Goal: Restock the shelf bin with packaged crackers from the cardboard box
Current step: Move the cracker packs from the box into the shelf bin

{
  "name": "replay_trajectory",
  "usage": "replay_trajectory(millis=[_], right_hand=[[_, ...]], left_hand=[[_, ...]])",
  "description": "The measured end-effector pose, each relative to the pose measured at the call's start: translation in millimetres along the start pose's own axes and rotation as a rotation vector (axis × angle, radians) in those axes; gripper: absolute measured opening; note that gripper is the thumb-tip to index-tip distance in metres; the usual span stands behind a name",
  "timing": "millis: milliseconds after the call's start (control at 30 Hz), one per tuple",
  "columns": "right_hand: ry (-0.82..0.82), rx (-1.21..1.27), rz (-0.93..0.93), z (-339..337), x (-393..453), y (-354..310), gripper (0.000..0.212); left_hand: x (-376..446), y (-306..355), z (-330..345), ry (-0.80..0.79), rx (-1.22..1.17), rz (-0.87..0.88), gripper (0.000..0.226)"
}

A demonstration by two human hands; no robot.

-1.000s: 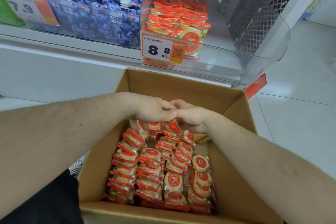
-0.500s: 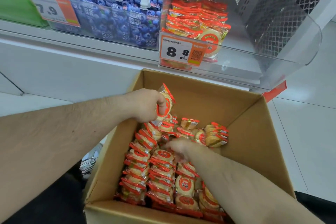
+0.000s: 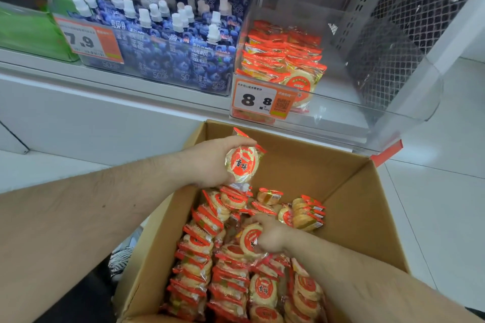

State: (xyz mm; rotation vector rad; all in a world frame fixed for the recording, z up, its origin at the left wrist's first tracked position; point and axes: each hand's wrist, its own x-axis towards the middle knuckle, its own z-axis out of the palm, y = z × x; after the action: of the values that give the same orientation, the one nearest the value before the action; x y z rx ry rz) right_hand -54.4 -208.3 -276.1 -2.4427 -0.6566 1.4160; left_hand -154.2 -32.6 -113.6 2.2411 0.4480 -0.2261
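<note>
Lifted higher, left hand (image 3: 210, 162) grips round red-labelled cracker pack (image 3: 242, 164); right hand (image 3: 271, 237) now grasps another pack (image 3: 250, 238) in cardboard box (image 3: 349, 186)

Matt cardboard box (image 3: 349, 207); glossy plastic cracker packs (image 3: 231, 283); clear bin (image 3: 367, 113)

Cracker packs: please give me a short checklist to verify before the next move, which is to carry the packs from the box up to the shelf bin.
1. Left hand grips a cracker pack, lifted above the rows: ok.
2. Right hand grips a second pack: ok, but it sits low among the rows, not lifted yet.
3. Shelf bin has free room right of its stacked packs: ok.
4. Bin is open at the top for dropping packs in: cannot tell.
5. Cardboard box stands directly below the bin, flaps open: ok.
6. Wrappers intact: cannot tell.
</note>
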Motion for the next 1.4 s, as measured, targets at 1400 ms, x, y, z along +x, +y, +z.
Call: replay_trajectory(millis=[1400], right_hand=[[0.712, -0.176, -0.68, -136.1, -194.4, -48.6, 0.073]], left_hand=[[-26.8, 77.1, 7.8, 0.223, 0.027, 0.477, 0.108]])
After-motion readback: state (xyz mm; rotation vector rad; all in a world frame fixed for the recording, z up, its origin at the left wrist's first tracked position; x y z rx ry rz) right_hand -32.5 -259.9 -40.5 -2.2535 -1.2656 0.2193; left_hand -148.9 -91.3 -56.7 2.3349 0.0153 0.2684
